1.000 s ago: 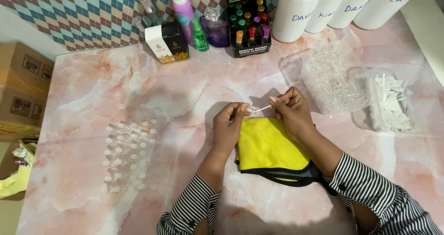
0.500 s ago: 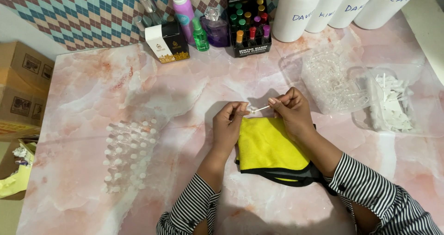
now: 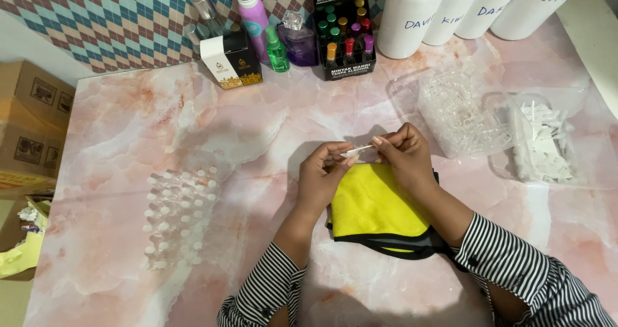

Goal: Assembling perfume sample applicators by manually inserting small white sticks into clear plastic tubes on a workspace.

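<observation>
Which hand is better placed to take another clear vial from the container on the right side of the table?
Probably the right hand. It is nearer to the clear container of vials, while the left hand is farther away. Both hands pinch one small vial piece over the yellow cloth.

The tiny white piece (image 3: 356, 151) between the person's fingers is too small to tell what it is. At twelve o'clock, the tall white bottles (image 3: 444, 8) are cut off. At nine o'clock, the brown boxes (image 3: 29, 121) too.
</observation>
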